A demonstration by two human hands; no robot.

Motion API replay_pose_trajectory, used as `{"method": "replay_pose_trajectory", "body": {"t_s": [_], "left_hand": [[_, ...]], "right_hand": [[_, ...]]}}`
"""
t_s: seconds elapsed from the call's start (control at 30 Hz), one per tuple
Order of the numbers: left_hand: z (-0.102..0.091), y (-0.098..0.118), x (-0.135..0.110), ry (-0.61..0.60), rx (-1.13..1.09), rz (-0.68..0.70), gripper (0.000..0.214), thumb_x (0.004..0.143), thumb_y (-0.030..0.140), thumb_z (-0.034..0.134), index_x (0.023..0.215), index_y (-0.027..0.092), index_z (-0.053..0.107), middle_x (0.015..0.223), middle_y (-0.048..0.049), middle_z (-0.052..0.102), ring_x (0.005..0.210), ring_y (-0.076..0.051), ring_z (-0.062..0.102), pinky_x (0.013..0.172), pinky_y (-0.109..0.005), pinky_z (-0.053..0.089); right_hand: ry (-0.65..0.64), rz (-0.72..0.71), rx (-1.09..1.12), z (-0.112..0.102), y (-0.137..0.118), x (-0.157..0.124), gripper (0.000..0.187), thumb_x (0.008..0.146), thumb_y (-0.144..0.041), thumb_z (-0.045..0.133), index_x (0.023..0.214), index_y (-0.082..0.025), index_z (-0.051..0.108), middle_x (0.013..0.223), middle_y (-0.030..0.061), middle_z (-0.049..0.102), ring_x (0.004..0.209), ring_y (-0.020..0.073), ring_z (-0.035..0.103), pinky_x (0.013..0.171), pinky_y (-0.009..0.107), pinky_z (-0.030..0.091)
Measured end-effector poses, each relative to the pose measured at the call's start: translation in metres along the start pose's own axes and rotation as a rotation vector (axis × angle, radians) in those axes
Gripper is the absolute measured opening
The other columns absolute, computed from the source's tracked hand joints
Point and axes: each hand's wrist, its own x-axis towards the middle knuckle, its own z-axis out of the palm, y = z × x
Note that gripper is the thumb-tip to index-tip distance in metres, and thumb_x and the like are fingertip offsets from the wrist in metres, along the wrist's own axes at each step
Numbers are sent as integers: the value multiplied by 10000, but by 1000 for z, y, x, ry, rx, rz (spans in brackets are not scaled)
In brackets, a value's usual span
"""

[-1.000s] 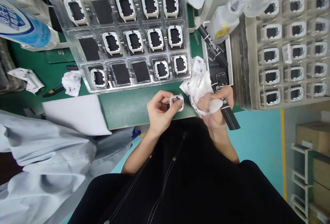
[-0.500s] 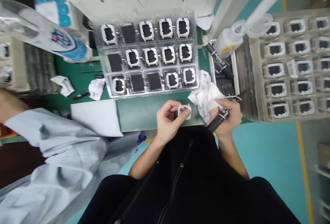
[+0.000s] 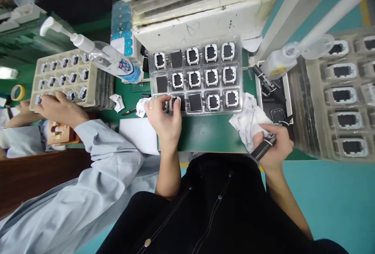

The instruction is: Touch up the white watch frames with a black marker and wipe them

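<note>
My left hand (image 3: 164, 118) reaches to the front row of the clear plastic tray (image 3: 195, 77) and pinches a small white watch case (image 3: 175, 102) over a pocket there. Most of the tray's pockets hold white cases; a few show only black. My right hand (image 3: 275, 148) stays near the table's front edge, closed round a black marker (image 3: 265, 146) and a crumpled ink-stained white cloth (image 3: 249, 123).
A stack of grey trays with cases (image 3: 342, 98) stands at the right, with a white squeeze bottle (image 3: 277, 63) and a spare marker (image 3: 268, 83) beside it. A pump bottle (image 3: 108, 59) lies left of the clear tray. A co-worker's hand (image 3: 57, 107) rests on another tray (image 3: 66, 77). White paper (image 3: 139, 135) lies at the edge.
My left hand carried the white case from in front of my body forward and left to the tray's front row. The right hand stayed put with marker and cloth. The view tilted up.
</note>
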Motion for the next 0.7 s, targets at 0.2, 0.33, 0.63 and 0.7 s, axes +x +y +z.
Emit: {"method": "replay_pose_trajectory", "body": {"t_s": [0.2, 0.33, 0.63, 0.7], "left_hand": [[3, -5, -15, 59, 86, 65, 127, 1046, 345, 774, 949, 263, 787, 982, -95, 683, 996, -317, 609, 1018, -511, 501], [6, 16, -24, 96, 25, 174, 122, 1084, 364, 749, 1050, 267, 816, 973, -81, 694, 954, -294, 616, 977, -484, 496], [37, 57, -23, -375, 96, 269, 320, 993, 369, 896, 1276, 256, 799, 1168, -140, 682, 1100, -373, 586, 1011, -545, 505], [37, 58, -21, -409, 94, 252, 357, 993, 339, 899, 1321, 259, 782, 1158, -132, 670, 1109, -376, 585, 1028, -554, 502]], "right_hand": [[17, 8, 34, -1, -7, 5, 95, 923, -279, 769, 1005, -264, 814, 779, -11, 812, 547, 186, 698, 542, 323, 569], [-3, 4, 58, -2, -7, 7, 99, 905, -287, 778, 994, -262, 815, 750, -20, 788, 545, 177, 684, 545, 314, 554], [-3, -13, 147, -2, -4, 2, 167, 901, -194, 791, 1041, -283, 809, 834, -17, 833, 594, 176, 740, 569, 299, 583], [-12, -1, 120, -3, -4, 1, 131, 902, -236, 789, 1026, -277, 805, 841, -1, 842, 630, 201, 775, 585, 315, 611]]}}
